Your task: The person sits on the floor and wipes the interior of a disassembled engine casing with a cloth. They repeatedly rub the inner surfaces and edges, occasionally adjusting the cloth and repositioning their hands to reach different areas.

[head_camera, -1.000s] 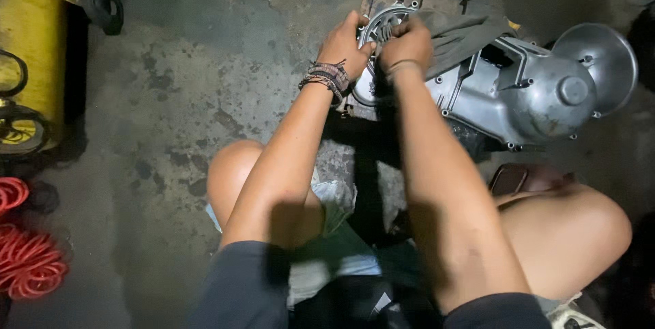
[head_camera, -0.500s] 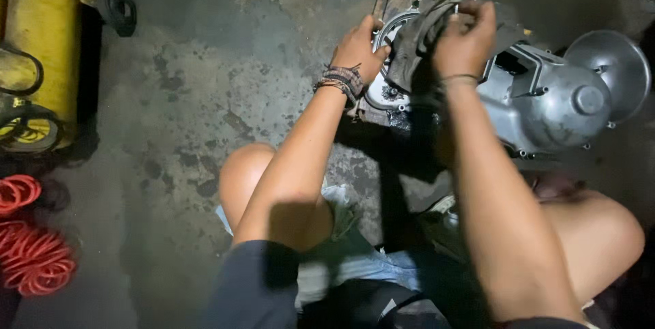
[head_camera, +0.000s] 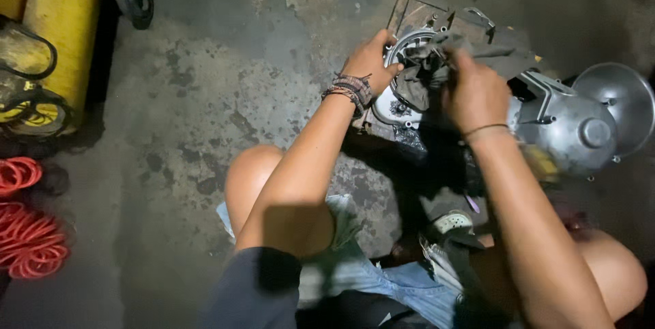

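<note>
Engine casing (head_camera: pixel 573 124) on floor, left hand (head_camera: pixel 368 63) bracing, right hand (head_camera: pixel 474 93) gripping rag (head_camera: pixel 419 80)

Grey rag (head_camera: pixel 416 80), silver engine casing (head_camera: pixel 573 131), yellow tank (head_camera: pixel 58 35), red hose (head_camera: pixel 27 233)

No packages, labels, signs or screens visible anywhere in view; nothing readable or boxed on the concrete floor (head_camera: pixel 205 97).

Stained concrete floor (head_camera: pixel 205 97) (engine casing (head_camera: pixel 580 131))
</note>
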